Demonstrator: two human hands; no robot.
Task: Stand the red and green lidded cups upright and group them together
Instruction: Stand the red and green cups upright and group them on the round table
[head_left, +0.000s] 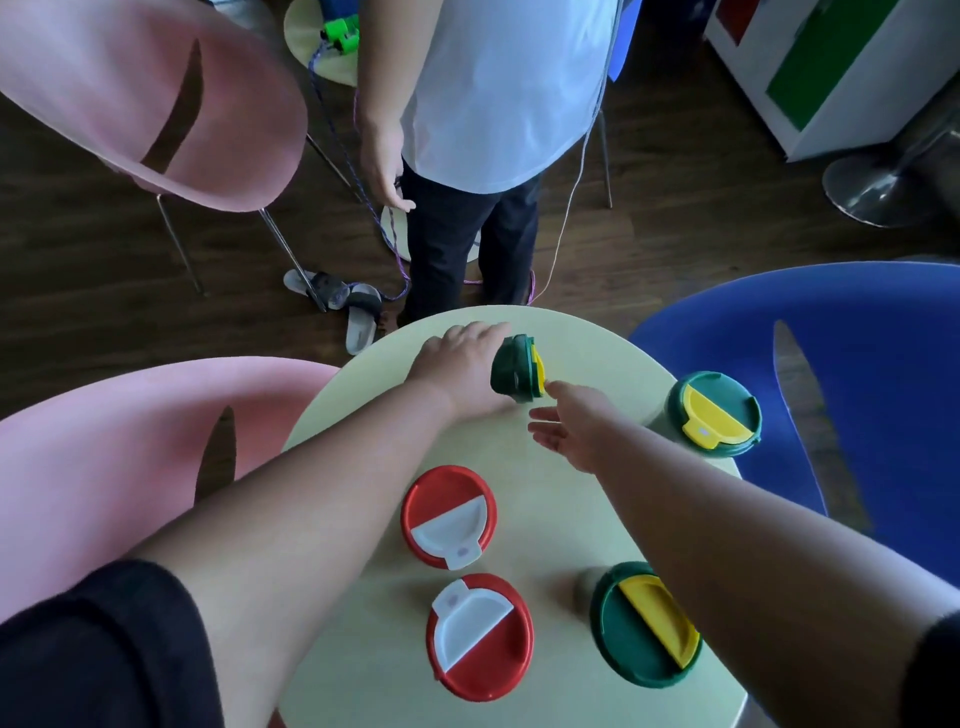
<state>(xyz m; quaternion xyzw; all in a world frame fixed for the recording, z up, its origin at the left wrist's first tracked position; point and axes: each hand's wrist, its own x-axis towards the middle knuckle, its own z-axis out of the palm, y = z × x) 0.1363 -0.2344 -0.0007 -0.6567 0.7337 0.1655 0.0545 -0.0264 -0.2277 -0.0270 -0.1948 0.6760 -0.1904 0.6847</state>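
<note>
A green-lidded cup (515, 368) lies on its side at the far part of the round table (561, 499). My left hand (462, 364) wraps round its body from the left; the fingers are hidden behind it. My right hand (571, 426) hovers open just right of its yellow flap, fingertip almost touching. Two red-lidded cups stand upright near me, one (448, 514) behind the other (480, 636). One green-lidded cup (644, 626) stands upright at the near right, partly under my right forearm. Another green-lidded cup (714, 413) stands at the far right edge.
A person in a white shirt (498, 88) stands just beyond the table. Pink chairs (150, 98) (104, 457) are on the left, a blue chair (857, 389) on the right. Slippers (343, 306) and cords lie on the dark floor.
</note>
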